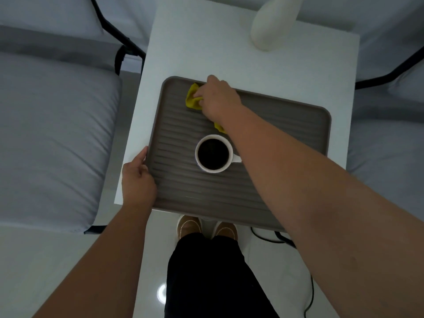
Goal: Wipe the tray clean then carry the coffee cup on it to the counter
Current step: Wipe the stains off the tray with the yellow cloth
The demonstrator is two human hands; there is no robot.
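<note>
The left hand (pixel 137 177) grips the near left edge of the ribbed tray (pixel 298 111) on the white worktop (pixel 206 53), likely to steady it. The right hand (pixel 216 98), arm stretched across, clutches a yellow cloth (pixel 192 98) at the far left corner, while the full coffee cup (pixel 214 153) stands mid-tray.

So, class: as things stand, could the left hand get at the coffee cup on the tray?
Probably yes. The left hand holds the tray's near-left edge, and only bare ridged tray lies between it and the coffee cup. It would have to let go first. The right hand is wiping farther back.
</note>
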